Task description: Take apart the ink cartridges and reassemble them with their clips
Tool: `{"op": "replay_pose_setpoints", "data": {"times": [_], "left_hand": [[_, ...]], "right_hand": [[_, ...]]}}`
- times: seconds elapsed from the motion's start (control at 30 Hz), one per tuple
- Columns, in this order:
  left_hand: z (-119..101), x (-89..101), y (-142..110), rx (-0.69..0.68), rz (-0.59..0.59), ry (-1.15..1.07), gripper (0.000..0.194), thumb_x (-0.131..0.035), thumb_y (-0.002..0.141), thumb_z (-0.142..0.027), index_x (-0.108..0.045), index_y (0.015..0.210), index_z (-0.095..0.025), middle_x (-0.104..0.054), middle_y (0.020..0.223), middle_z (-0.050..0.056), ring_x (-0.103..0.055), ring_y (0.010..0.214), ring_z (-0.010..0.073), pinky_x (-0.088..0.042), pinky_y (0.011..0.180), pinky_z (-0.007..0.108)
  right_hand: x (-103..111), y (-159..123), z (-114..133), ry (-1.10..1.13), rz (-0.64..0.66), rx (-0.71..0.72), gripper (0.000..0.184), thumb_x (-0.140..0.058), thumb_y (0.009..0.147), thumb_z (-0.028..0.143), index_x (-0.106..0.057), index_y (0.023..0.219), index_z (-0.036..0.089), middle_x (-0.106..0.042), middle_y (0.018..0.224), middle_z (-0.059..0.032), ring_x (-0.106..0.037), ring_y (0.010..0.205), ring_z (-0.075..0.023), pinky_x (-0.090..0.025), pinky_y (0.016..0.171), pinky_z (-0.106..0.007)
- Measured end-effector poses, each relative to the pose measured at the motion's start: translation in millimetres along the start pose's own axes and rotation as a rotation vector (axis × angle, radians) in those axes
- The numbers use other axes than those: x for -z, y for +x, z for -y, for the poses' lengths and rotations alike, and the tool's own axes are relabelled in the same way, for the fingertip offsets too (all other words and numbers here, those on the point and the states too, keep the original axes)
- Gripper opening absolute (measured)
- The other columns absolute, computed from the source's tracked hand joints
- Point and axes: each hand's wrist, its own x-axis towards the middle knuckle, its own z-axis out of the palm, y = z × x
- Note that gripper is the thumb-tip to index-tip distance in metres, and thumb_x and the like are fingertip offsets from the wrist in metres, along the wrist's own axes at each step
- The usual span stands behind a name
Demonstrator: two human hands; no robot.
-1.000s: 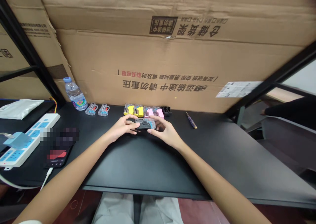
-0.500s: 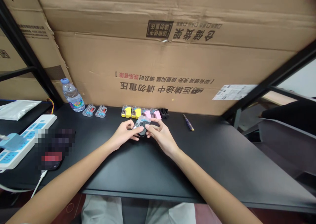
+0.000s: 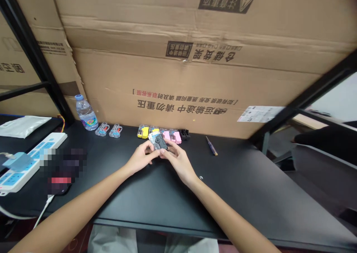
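Above the desk, my left hand point(image 3: 141, 157) and my right hand point(image 3: 178, 157) hold a small clear-and-black plastic device point(image 3: 159, 140) between them. Its black face, with a round part on it, is turned up, and a clear section lies on the left. Both thumbs press its near edge, while the other fingers are partly hidden behind it. Just beyond stand yellow pieces point(image 3: 143, 132) and pink pieces point(image 3: 175, 136) with clear parts, plus a black piece point(image 3: 184, 134). A small pale object point(image 3: 201, 177) lies beside my right wrist.
Two clear devices with red parts point(image 3: 115, 130) lie at the back left, near a water bottle point(image 3: 86, 113). A screwdriver point(image 3: 211, 146) rests to the right. On the left are a power strip point(image 3: 33, 160) and a blurred-out phone point(image 3: 63, 188). Cardboard point(image 3: 156, 78) walls the back.
The device has turned in my hands, so its black face shows more fully. The small pale object is now visible beside my right wrist. My view has tilted slightly upward.
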Motion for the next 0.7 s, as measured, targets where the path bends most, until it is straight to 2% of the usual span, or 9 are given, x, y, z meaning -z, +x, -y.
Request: {"op": "replay_pose_setpoints", "data": {"times": [0.13,0.23,0.4,0.47,0.53,0.6,0.7], "left_hand": [[4,2.3,0,-0.043,0.078,0.125,0.045,-0.071,0.093,-0.058,-0.044,0.086,-0.023,-0.064,0.080,0.000,-0.063,0.070,0.0148,-0.043,0.052,0.021],[2,3.6,0,-0.084,0.100,0.186,0.037,-0.066,0.098,-0.054,-0.046,0.093,-0.023,-0.062,0.082,-0.002,-0.059,0.067,0.0129,-0.044,0.059,0.024],[-1,2.8,-2,-0.192,0.078,0.317,0.021,-0.059,0.103,-0.042,-0.054,0.109,-0.023,-0.063,0.107,0.002,-0.060,0.078,0.0130,-0.049,0.067,0.026],[-1,4.5,-3,-0.220,0.076,0.370,0.023,-0.059,0.102,-0.037,-0.055,0.121,-0.025,-0.061,0.121,0.004,-0.064,0.085,0.0140,-0.052,0.068,0.026],[0,9.2,-3,-0.250,0.083,0.444,0.029,-0.060,0.101,-0.032,-0.054,0.129,-0.027,-0.059,0.130,0.005,-0.067,0.090,0.0146,-0.054,0.068,0.026],[0,16.2,-4,-0.286,0.084,0.532,0.030,-0.059,0.101,-0.028,-0.054,0.130,-0.028,-0.057,0.136,0.006,-0.068,0.091,0.0144,-0.055,0.069,0.027],[1,26.4,-3,-0.321,0.060,0.635,0.027,-0.058,0.101,-0.026,-0.056,0.128,-0.029,-0.057,0.143,0.005,-0.068,0.093,0.0143,-0.056,0.072,0.029]], "right_hand": [[2,2,-1,0.036,-0.026,0.000,0.074,-0.095,0.075,0.050,-0.069,0.137,0.020,-0.081,0.093,-0.0039,-0.079,0.084,-0.0223,-0.067,0.092,-0.042],[4,3,0,0.101,-0.020,-0.047,0.068,-0.097,0.075,0.046,-0.068,0.131,0.021,-0.082,0.088,-0.0027,-0.079,0.079,-0.0200,-0.068,0.090,-0.038],[16,17,3,0.220,-0.018,-0.119,0.067,-0.101,0.070,0.034,-0.065,0.125,0.021,-0.083,0.087,-0.0023,-0.082,0.080,-0.0180,-0.069,0.085,-0.029],[25,30,4,0.214,-0.074,-0.088,0.067,-0.103,0.068,0.033,-0.064,0.121,0.021,-0.083,0.087,-0.0027,-0.083,0.079,-0.0185,-0.070,0.083,-0.028],[36,44,2,0.172,-0.186,-0.050,0.065,-0.105,0.065,0.034,-0.062,0.113,0.021,-0.083,0.084,-0.0032,-0.084,0.077,-0.0200,-0.072,0.080,-0.028],[45,57,-2,0.136,-0.278,-0.034,0.065,-0.106,0.063,0.033,-0.058,0.105,0.022,-0.082,0.079,-0.0036,-0.084,0.073,-0.0212,-0.073,0.075,-0.027],[53,67,-10,0.117,-0.317,-0.030,0.065,-0.106,0.064,0.033,-0.054,0.101,0.023,-0.082,0.079,-0.0050,-0.084,0.073,-0.0216,-0.073,0.077,-0.028]]}}
